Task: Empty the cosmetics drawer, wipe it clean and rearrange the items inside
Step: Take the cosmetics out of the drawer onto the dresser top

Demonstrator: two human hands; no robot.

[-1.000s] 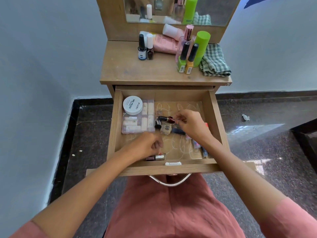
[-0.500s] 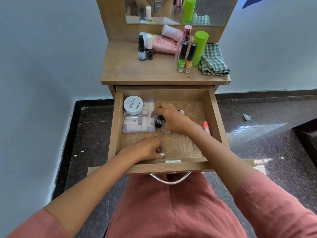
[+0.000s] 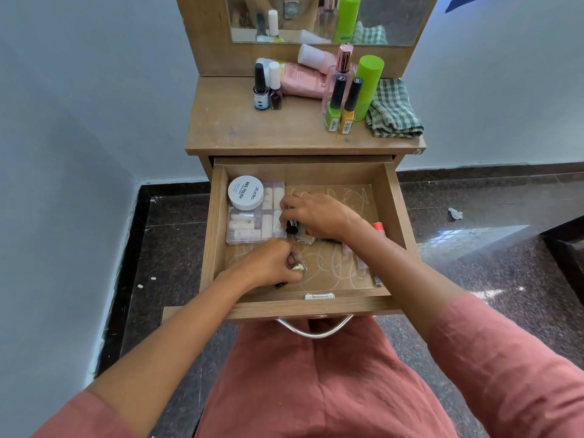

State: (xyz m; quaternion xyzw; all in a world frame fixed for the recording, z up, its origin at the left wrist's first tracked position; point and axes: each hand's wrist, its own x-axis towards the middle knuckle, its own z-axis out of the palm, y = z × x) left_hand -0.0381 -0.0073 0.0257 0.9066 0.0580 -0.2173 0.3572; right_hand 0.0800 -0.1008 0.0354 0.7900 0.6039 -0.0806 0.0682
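Wooden drawer (image 3: 215, 248) stands pulled out under the surface (image 3: 240, 128), much as half a second ago, both grips barely shifted. Right grip (image 3: 319, 216) curls round a black-capped bottle (image 3: 292, 228) beside the clear box (image 3: 246, 230), which carries a white tub (image 3: 246, 192). Left grip (image 3: 268, 268), nearer the front, closes on a gold-capped tube (image 3: 297, 267) poking from its fingers.

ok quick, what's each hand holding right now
Left hand: gripping a small gold-capped bottle.
Right hand: pinching a small black-capped bottle.
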